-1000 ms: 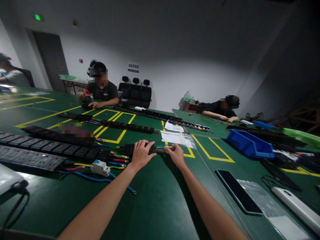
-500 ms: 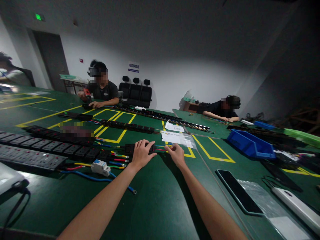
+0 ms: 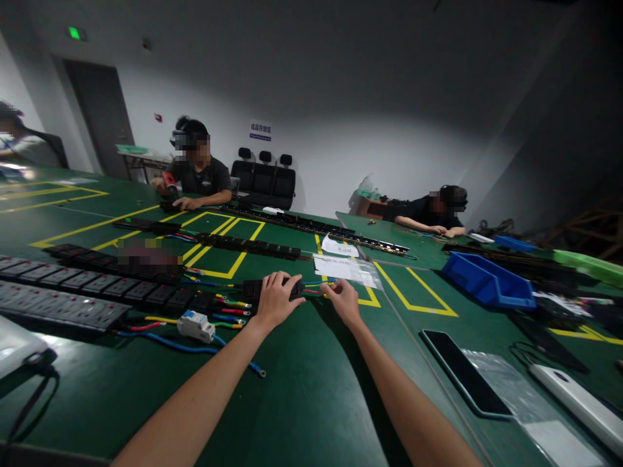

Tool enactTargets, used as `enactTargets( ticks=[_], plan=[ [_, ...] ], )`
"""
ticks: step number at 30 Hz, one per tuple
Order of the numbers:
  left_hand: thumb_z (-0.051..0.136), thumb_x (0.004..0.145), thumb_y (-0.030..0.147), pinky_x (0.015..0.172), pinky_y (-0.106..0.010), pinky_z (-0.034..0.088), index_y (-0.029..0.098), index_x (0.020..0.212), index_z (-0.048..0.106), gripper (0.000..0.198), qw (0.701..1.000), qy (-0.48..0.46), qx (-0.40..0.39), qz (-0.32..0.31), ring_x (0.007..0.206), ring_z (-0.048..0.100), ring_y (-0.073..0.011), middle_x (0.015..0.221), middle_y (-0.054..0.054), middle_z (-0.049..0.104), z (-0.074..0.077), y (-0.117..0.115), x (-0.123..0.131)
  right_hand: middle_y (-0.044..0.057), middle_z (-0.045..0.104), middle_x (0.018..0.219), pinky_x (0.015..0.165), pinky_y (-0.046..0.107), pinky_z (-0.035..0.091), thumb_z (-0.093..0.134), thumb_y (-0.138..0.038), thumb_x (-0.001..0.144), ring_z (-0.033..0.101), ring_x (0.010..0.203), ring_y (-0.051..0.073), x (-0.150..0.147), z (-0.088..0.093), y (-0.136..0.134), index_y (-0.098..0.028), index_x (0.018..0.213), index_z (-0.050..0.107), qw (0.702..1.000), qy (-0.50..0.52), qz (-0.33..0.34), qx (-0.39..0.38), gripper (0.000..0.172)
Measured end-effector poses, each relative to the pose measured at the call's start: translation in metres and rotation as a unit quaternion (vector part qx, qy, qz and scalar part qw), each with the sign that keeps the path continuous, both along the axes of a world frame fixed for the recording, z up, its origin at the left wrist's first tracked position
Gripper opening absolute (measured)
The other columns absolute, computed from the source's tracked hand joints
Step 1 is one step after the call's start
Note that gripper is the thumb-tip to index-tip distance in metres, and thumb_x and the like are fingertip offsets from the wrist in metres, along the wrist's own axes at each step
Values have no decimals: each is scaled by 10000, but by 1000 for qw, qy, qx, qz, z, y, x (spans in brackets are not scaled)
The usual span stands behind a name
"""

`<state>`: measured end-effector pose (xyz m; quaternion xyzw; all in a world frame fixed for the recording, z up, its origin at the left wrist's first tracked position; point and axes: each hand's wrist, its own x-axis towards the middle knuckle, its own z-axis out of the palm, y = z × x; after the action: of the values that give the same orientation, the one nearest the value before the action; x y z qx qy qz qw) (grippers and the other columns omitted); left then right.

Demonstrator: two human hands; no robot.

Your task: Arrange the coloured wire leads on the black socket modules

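My left hand point(image 3: 276, 301) lies over a small black socket block point(image 3: 250, 289), gripping it with the fingers across its top and the thumb out to the right. Red, blue and yellow-green wires point(image 3: 313, 292) run out of the block's right end. My right hand point(image 3: 344, 302) pinches the red wire near its end between thumb and fingertips; the exact tip is hidden. To the left lie long black socket strips point(image 3: 104, 282) with ring-ended wires. In front of them, a white circuit breaker point(image 3: 195, 325) has a blue wire point(image 3: 170, 347) running past it.
On the right are a phone point(image 3: 464, 373), a clear plastic bag point(image 3: 509, 383), a white power bank point(image 3: 577, 405) and a blue bin point(image 3: 487, 280). Paper labels point(image 3: 343, 267) lie beyond my hands. Across the table sit a person with a red drill point(image 3: 170, 185) and another person point(image 3: 438, 211).
My two hands, the socket block and its wires look the same as before. Across the table, the person on the right has shifted very slightly.
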<state>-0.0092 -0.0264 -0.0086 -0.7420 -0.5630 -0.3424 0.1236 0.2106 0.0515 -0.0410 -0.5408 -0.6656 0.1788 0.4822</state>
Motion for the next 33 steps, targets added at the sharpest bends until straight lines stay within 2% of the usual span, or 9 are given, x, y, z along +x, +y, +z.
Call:
enactTargets(
  ticks=[33],
  plan=[
    [809, 776, 423, 966, -425, 400, 273, 1317, 585, 604, 1000, -1, 2, -3, 1092, 527, -263, 1125, -63, 581, 0, 0, 0, 14, 619, 632, 571, 286, 350, 652, -707, 729, 530, 584, 176, -1, 3, -3, -227, 669, 524, 1000, -1, -4, 2, 500]
  ],
)
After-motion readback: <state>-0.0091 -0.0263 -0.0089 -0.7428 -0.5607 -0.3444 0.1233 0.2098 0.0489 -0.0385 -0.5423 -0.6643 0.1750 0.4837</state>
